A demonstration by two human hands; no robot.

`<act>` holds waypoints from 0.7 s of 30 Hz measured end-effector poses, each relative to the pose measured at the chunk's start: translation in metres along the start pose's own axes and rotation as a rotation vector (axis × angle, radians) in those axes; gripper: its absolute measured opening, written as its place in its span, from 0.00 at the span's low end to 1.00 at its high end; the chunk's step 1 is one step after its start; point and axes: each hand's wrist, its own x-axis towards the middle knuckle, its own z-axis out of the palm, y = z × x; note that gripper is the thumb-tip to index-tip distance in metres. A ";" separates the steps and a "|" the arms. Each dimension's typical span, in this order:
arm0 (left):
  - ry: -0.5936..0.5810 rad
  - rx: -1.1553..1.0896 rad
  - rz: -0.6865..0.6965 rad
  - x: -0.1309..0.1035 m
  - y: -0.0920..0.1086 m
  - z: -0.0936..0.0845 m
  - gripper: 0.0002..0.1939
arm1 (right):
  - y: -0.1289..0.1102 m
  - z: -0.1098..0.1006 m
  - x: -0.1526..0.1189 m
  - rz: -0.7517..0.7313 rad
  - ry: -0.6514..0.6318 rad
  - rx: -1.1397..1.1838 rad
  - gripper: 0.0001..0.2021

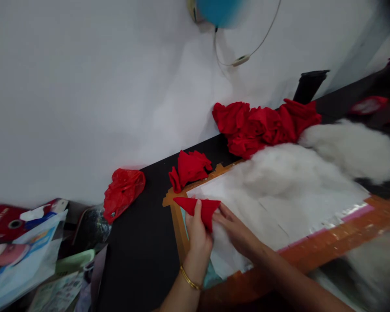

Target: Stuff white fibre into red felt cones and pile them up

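A small red felt cone [205, 209] lies in my left hand [198, 227], its narrow tip pointing left. My left thumb presses on the cone's side and the fingers wrap beneath it. At the wide end is my right hand [237, 227], fingers closed together at the rim, with a white tuft of stuffing [219, 234] showing under them; the fingertips are partly hidden. Below and to the right of the hands, a white sheet [208, 188] taped with brown tape covers part of the black table. A large heap of fluffy white stuffing [279, 169] rests on it.
A pile of red felt pieces [263, 125] lies along the wall, with a smaller red stack [191, 167] nearer. A red plastic bag [123, 190] sits at the table's left edge. Boxes and bags [35, 247] crowd the lower left. A black container [310, 86] stands behind.
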 end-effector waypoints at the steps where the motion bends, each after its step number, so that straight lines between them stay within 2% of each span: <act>1: 0.019 -0.006 0.009 0.006 0.003 -0.002 0.21 | -0.001 -0.006 -0.002 -0.003 -0.049 -0.043 0.19; 3: 0.041 -0.044 0.029 0.016 0.007 -0.007 0.19 | -0.003 -0.020 -0.007 -0.023 -0.095 -0.209 0.25; 6: 0.065 -0.092 0.038 0.025 0.008 -0.014 0.20 | -0.003 -0.037 -0.019 -0.166 0.028 -0.516 0.32; 9: 0.053 -0.087 0.002 0.026 0.004 -0.016 0.21 | 0.009 -0.042 -0.035 -0.396 0.186 -0.739 0.23; 11: 0.044 -0.108 -0.046 0.025 0.001 -0.015 0.21 | 0.021 -0.041 -0.041 -0.495 0.190 -0.839 0.18; 12: 0.038 -0.126 -0.073 0.023 0.000 -0.013 0.21 | 0.026 -0.040 -0.041 -0.520 0.165 -0.881 0.20; 15: -0.010 -0.160 -0.145 0.016 -0.003 -0.010 0.20 | 0.035 -0.038 -0.033 -0.476 0.092 -0.951 0.25; 18: -0.077 -0.126 -0.142 0.010 -0.007 -0.010 0.21 | 0.031 -0.039 -0.023 -0.310 0.065 -0.873 0.17; 21: -0.086 -0.020 -0.140 0.006 -0.012 -0.013 0.21 | 0.022 -0.038 -0.020 -0.191 0.052 -0.723 0.08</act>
